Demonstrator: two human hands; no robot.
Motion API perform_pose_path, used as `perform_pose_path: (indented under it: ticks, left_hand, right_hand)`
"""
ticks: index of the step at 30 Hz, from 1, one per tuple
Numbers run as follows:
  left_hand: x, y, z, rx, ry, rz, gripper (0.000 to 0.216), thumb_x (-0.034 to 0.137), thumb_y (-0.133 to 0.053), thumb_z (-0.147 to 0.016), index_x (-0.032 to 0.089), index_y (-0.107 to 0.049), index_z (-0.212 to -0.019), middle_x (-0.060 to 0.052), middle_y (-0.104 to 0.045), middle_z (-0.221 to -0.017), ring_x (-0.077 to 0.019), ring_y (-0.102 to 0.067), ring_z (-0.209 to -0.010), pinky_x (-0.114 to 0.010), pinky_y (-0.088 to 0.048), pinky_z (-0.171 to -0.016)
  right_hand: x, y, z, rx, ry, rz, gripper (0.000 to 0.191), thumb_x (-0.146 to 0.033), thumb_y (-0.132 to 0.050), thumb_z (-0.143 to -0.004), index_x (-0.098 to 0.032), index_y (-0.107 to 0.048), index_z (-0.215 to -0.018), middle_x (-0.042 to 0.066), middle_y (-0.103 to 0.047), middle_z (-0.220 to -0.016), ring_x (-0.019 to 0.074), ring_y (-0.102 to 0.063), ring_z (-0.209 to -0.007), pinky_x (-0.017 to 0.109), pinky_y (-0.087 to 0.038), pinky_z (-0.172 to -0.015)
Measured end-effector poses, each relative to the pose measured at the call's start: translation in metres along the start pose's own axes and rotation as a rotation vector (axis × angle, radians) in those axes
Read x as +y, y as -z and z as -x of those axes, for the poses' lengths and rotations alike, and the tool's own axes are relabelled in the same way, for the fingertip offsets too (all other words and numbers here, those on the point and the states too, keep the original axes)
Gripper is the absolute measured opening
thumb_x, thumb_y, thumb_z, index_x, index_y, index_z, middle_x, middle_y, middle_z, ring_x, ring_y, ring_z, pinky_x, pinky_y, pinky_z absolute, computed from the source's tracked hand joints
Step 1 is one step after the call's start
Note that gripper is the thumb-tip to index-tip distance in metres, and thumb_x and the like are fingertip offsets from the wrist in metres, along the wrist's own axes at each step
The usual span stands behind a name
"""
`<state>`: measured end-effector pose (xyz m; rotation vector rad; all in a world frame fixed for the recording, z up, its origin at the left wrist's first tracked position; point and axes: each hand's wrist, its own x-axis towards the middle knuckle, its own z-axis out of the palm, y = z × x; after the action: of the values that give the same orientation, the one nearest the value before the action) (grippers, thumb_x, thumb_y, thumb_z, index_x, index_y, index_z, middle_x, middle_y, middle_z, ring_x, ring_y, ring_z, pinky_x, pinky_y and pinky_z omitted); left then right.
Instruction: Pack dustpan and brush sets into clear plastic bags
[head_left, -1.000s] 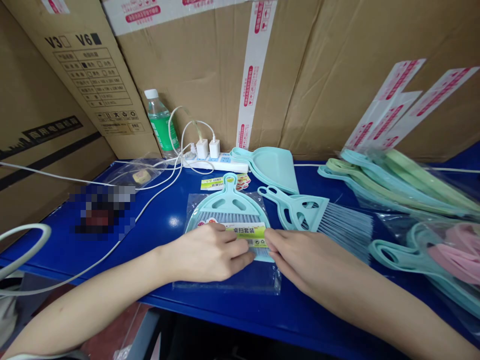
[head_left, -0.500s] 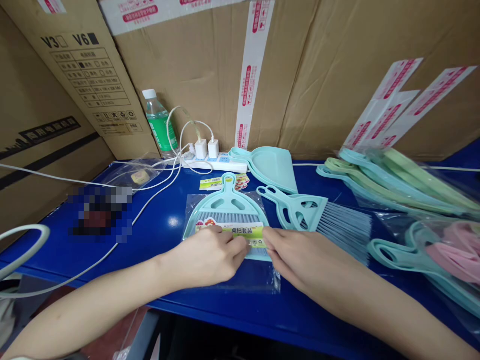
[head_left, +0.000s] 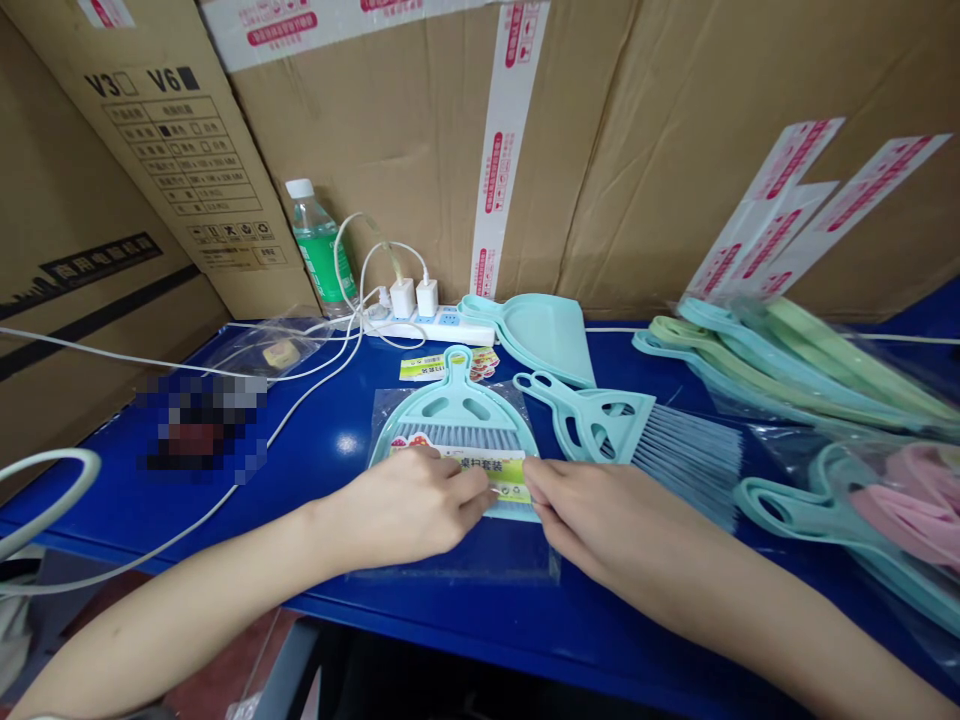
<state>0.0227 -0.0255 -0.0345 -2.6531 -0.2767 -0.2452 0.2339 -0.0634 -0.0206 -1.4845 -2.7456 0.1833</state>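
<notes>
A printed label card (head_left: 510, 472), yellow-green and white with red mushroom pictures, stretches between my two hands. My left hand (head_left: 420, 505) pinches it at the left, covering part of its print. At its right end, the thumb and fingers of my right hand (head_left: 592, 505) are closed on the edge. Right behind the card lies a mint dustpan (head_left: 529, 425) with a matching brush (head_left: 457, 400) nested in it, handle pointing away from me. A clear plastic bag (head_left: 480, 565) shows under the set. Another mint brush (head_left: 622, 415) with grey bristles lies beyond my right hand.
Further labels (head_left: 424, 368), a loose dustpan (head_left: 551, 335) and a power strip (head_left: 472, 330) with chargers sit at the back. Bagged dustpan sets (head_left: 780, 365) pile up on the right. A bottle (head_left: 322, 250) and white cables (head_left: 289, 425) are left, before cardboard boxes (head_left: 405, 150).
My left hand has shifted slightly, so more of the card's printed characters show between my hands. Both hands still grip the card; the surrounding things have stayed put.
</notes>
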Motion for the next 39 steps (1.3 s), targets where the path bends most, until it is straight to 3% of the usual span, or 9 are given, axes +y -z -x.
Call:
perform_pose_path:
  ticks: [8,15,23,29,34,39]
  left_hand:
    - [0.001,-0.002,-0.003,0.047,0.066,0.052,0.022,0.015,-0.044,-0.095,0.013,-0.066,-0.091,-0.001,-0.062,-0.077,-0.0152,-0.058,-0.056,-0.031,-0.045,-0.046]
    - [0.005,-0.009,-0.004,0.136,0.062,-0.083,0.017,0.007,-0.05,-0.088,0.012,-0.066,-0.085,-0.001,-0.06,-0.072,-0.0156,-0.057,-0.055,-0.032,-0.044,-0.046]
    - [-0.01,0.007,-0.001,0.065,0.03,0.083,0.023,0.01,-0.043,-0.093,0.018,-0.058,-0.078,-0.001,-0.06,-0.074,-0.0139,-0.057,-0.061,-0.028,-0.043,-0.051]
    - [-0.019,0.019,0.003,-0.112,0.136,0.222,0.009,0.022,-0.051,-0.091,0.014,-0.056,-0.093,-0.005,-0.064,-0.085,-0.0171,-0.06,-0.069,-0.028,-0.045,-0.056]
    - [-0.014,0.015,0.003,-0.284,0.153,0.294,0.005,0.016,-0.053,-0.089,0.017,-0.055,-0.085,-0.001,-0.064,-0.074,-0.0169,-0.061,-0.062,-0.029,-0.042,-0.053]
    - [-0.015,0.021,0.003,-0.392,0.244,0.422,0.007,0.013,-0.057,-0.086,0.018,-0.055,-0.082,0.0,-0.065,-0.075,-0.0162,-0.06,-0.06,-0.028,-0.04,-0.053]
  right_hand:
    - [0.0,-0.002,-0.002,-0.017,-0.017,0.007,0.016,-0.005,-0.052,-0.084,-0.02,-0.05,-0.081,-0.001,-0.063,-0.064,0.0172,-0.061,-0.052,0.027,-0.024,-0.045]
    - [0.001,-0.002,-0.002,-0.025,-0.014,0.02,0.014,-0.004,-0.054,-0.084,-0.018,-0.053,-0.083,0.0,-0.065,-0.065,0.018,-0.063,-0.052,0.028,-0.024,-0.045]
    - [0.004,-0.006,-0.001,0.023,0.02,-0.035,0.012,-0.008,-0.054,-0.087,-0.019,-0.053,-0.083,0.001,-0.068,-0.071,0.0197,-0.065,-0.058,0.028,-0.031,-0.048]
    - [0.005,-0.005,-0.001,0.09,0.053,-0.046,0.013,-0.007,-0.056,-0.085,-0.02,-0.053,-0.087,-0.001,-0.067,-0.072,0.0187,-0.064,-0.058,0.028,-0.032,-0.049]
    - [0.004,-0.008,-0.005,0.15,0.135,-0.012,0.019,-0.002,-0.054,-0.083,-0.02,-0.053,-0.078,-0.002,-0.063,-0.067,0.0165,-0.059,-0.055,0.028,-0.032,-0.049]
    - [-0.001,-0.014,-0.009,0.241,0.193,-0.037,0.015,-0.006,-0.058,-0.084,-0.019,-0.054,-0.079,0.0,-0.063,-0.075,0.0161,-0.061,-0.064,0.028,-0.042,-0.058]
